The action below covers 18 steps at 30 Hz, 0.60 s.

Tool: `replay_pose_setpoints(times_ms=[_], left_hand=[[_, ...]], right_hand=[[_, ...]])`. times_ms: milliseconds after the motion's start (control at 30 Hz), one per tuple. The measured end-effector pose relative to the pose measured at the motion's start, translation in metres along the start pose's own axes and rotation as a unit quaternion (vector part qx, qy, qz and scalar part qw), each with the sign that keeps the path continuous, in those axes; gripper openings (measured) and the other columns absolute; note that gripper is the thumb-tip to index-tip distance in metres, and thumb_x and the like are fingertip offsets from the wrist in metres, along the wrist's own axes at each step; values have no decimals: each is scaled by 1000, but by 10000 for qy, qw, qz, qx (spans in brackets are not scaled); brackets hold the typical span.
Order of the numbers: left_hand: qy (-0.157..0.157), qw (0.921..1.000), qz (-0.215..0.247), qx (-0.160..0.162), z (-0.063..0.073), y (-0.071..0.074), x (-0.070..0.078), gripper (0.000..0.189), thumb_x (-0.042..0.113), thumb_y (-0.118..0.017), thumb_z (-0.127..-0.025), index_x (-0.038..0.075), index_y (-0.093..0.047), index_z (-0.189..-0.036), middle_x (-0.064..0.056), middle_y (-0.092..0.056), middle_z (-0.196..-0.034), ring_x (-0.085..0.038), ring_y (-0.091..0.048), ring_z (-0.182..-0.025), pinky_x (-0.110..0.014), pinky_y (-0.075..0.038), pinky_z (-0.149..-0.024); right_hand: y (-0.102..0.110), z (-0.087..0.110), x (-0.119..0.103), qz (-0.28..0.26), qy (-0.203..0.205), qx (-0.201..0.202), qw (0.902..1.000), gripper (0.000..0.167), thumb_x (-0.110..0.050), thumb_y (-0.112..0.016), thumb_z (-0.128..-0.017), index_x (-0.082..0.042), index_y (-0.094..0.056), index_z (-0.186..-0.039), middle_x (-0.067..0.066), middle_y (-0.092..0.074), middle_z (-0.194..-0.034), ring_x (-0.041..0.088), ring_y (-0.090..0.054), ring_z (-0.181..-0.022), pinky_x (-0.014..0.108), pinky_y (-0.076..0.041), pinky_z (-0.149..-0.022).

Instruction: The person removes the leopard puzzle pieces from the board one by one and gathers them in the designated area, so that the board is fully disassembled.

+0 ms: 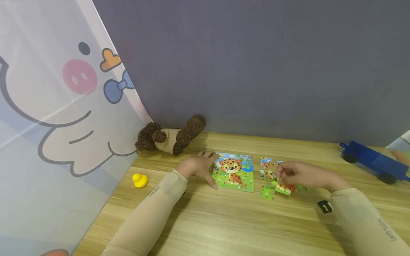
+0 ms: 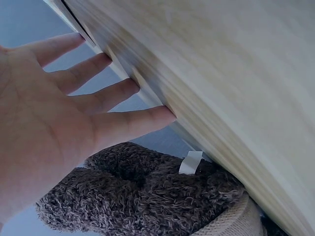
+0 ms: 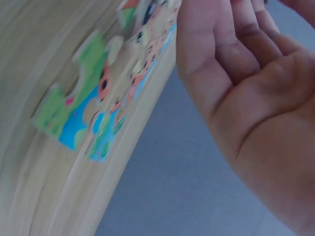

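A square leopard picture card lies on the table. My left hand rests at its left edge, fingers spread, fingertips on the wood in the left wrist view. To the right of the card is a group of jigsaw puzzle pieces with the same leopard print, some lying apart. Over them, my right hand pinches a green puzzle piece that shows the leopard's paws and sits tilted. In the right wrist view the fingers are curled and the pinched piece is out of sight, with other pieces beside the hand.
A brown teddy bear lies behind my left hand, close to the grey wall panel. A yellow rubber duck stands at the table's left side. At the far right is a blue toy trailer with black wheels.
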<state>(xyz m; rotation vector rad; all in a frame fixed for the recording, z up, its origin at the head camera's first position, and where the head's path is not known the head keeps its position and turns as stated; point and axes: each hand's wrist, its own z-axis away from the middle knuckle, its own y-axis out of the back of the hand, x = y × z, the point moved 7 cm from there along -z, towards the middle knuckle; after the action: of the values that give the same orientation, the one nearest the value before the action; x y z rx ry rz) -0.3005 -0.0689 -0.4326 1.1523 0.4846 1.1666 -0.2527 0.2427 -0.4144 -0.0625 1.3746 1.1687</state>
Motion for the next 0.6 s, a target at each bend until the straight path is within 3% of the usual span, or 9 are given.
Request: replay_pose_setpoints(times_ms=[233,433,600], left_hand=[[16,10000,18,3,0,1,0,134,61,-94,-72,24,-17,-174,-7,-6,-183,-46,-6,-168,-73,-22,-130],[25,10000,16,11,0,1,-1,133,62,-94,-72,27,-16,-174,-5,-6,-184,-45,-6,-169,-73,-24,-130],[3,10000,34,3,-1,1,-1,133,62,-94,-72,25,-17,-174,-6,-6,-184,-45,-5,-169,-74,-20,-131]], right_hand=[[-12,6,12,-103,-32,-527,9986,8,-12,-64,-105,-5,-63,-106,0,-62,-86,9,-60,-72,28,-54,-61],[-13,3,12,155,155,-356,9991,3,-7,-65,-102,-8,-68,-101,1,-66,-90,4,-57,-72,24,-49,-60],[-11,1,11,289,61,-149,9995,3,-12,-70,-100,-9,-71,-101,2,-62,-95,4,-51,-75,25,-44,-61]])
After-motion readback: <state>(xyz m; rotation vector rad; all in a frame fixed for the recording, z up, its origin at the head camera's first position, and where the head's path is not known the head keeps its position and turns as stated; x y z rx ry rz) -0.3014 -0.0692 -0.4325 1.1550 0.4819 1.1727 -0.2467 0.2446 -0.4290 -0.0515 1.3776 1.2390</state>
